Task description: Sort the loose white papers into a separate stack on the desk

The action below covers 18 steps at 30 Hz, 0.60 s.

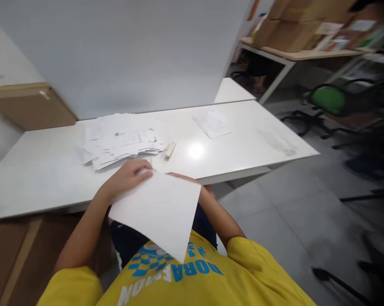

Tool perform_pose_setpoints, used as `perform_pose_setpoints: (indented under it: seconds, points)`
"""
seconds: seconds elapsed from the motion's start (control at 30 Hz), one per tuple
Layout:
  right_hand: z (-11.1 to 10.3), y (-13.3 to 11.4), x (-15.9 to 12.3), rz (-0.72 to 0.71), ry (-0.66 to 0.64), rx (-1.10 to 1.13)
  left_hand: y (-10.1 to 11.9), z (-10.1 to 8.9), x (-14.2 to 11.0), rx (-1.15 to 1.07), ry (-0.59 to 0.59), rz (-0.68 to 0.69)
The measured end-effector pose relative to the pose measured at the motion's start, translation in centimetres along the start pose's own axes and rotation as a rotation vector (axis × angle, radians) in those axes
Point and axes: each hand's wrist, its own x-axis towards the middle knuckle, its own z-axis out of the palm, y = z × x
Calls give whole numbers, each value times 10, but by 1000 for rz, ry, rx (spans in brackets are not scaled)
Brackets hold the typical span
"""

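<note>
A blank white sheet of paper (161,208) is held tilted above my lap, at the table's front edge. My left hand (129,177) is closed on its upper left corner, thumb on top and fingers curled. My right hand (183,176) is mostly hidden behind the sheet's upper right edge; its fingers do not show. Just beyond my hands, a small cream stapler-like object (170,151) lies on the white table. Left of it is a spread, uneven pile of papers (118,138).
The white table (51,170) meets a tall grey panel (140,55). A cardboard box (48,106) stands at the left. Some sheets (211,124) lie to the right. Beyond are a green chair (327,100) and a desk with cardboard boxes (285,34).
</note>
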Motion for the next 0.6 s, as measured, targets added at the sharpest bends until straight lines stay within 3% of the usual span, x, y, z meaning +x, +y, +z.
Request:
perform_pose_setpoints:
  seconds: [0.07,0.13,0.23,0.33,0.47,0.6]
  points:
    - [-10,-8,6,50,-117,-22,14,13,9,166,-148,77]
    - [-21,-14,10,56,-206,-69,21,26,15,286,-192,175]
    - [-34,-21,10,-12,-269,-141,16,43,22,409,-100,300]
    - [-42,-26,9,-64,-304,-195,7,53,25,491,-51,304]
    - [-43,-25,7,-99,-295,-258,5,57,27,616,-9,247]
    - [-41,-27,-8,-158,-118,-259,8,50,28,610,54,251]
